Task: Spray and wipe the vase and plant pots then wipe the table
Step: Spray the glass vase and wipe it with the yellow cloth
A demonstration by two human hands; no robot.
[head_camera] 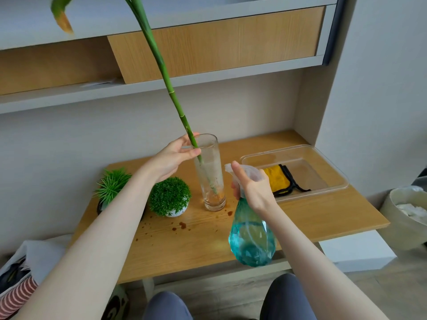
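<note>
Vase [211, 174]: a tall clear glass cylinder standing upright near the middle of the wooden bench [323, 218], with a long green stalk [172, 98] leaning out of it toward the upper left. The left hand [172, 158] pinches that stalk just at the rim, thumb on one side and fingers on the other. The right hand [254, 190] grips the neck of a teal spray bottle [251, 239], held in the air just right of the vase, nozzle toward the glass and forefinger raised by the spray head.

By my judgement the spraying step on the vase is in hand. Whether the trigger is being pressed cannot be told. The next move calls for a steady stalk, or lifting it clear, so the glass can be wetted all round, then trading the bottle for the yellow cloth [278, 179] lying in the clear tray [332, 167] at the right.

Two small plant pots [169, 197] sit left of the vase, partly behind the left forearm, not yet attended to by the look of it. Brown stains [182, 225] spot the bench in front of them and by the vase foot, work for the last wipe.

No brand, label or writing can be read on the bottle, tray or pots.
</note>
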